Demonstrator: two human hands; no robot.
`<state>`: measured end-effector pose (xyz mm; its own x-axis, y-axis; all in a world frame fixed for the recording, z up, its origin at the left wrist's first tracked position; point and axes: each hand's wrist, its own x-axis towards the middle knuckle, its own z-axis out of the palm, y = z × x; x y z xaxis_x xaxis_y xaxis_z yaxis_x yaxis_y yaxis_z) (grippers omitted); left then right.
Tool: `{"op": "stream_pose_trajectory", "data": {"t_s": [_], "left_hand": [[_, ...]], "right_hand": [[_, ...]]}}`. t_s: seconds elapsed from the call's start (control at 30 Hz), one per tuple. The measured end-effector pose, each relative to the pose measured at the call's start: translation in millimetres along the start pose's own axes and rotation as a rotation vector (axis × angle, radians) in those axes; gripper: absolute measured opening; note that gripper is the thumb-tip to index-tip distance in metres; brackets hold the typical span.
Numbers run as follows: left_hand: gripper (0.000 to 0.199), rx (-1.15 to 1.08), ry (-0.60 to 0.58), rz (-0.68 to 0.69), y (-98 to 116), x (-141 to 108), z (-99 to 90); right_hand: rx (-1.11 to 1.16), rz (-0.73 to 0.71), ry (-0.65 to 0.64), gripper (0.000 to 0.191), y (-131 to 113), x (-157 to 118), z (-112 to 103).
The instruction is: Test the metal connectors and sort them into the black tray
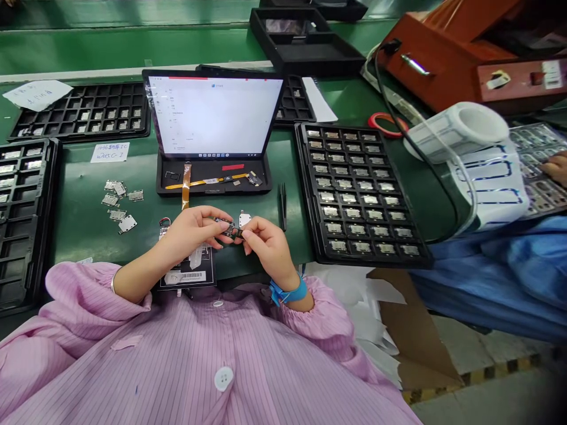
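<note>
The left hand (197, 225) and right hand (268, 242) pinch a small dark part (229, 229) at its two ends in the head view. It is between them, over the green table (95, 239). It looks light, stiff and easy to break, so hold its edges.

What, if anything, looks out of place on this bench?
Several small boards lie loose at mixed angles on the green bench, left of the screen, while similar ones sit in rows in the right-hand tray. A handwritten paper lies askew over the back-left tray. Nothing looks spilled or damaged.
</note>
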<state>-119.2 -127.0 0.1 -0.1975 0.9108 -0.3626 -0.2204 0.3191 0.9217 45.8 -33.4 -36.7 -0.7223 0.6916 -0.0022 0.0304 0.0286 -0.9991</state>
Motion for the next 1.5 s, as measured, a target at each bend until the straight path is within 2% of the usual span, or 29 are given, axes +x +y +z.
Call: {"op": "stream_pose_trajectory", "data": {"t_s": [0.13,0.3,0.43,0.63,0.83,0.97,1.3,1.5], "left_hand": [[0.026,0.016,-0.008,0.017,-2.5,-0.3,-0.3],[0.026,-0.133,0.064,-0.002,-3.4,0.7,-0.3],[0.025,-0.184,0.012,-0.026,-2.6,-1.5,-1.2],[0.042,-0.186,0.015,-0.031,-2.0,-4.0,-1.0],[0.032,-0.224,0.020,-0.072,-4.0,-2.7,-1.0],[0.035,-0.194,0.020,-0.100,-3.2,-3.5,-0.4],[0.034,-0.164,0.005,-0.126,0.2,-3.9,3.9],[0.023,0.023,0.005,-0.097,-2.5,-2.3,2.5]], "right_hand": [[0.002,0.008,0.002,0.023,-1.0,-0.6,0.4],[0.023,-0.002,-0.005,0.020,1.9,-0.6,-0.8],[0.034,-0.003,0.006,0.021,2.6,-0.3,-1.5],[0.024,0.004,0.024,0.021,-0.7,-1.0,-0.8],[0.022,-0.016,0.044,0.020,0.3,-2.0,-0.5],[-0.038,0.002,-0.005,0.022,1.2,-1.6,-0.4],[-0.017,0.014,-0.066,0.025,0.8,-1.3,-1.7],[-0.034,0.007,-0.085,0.020,-0.9,-1.3,-1.7]]}}
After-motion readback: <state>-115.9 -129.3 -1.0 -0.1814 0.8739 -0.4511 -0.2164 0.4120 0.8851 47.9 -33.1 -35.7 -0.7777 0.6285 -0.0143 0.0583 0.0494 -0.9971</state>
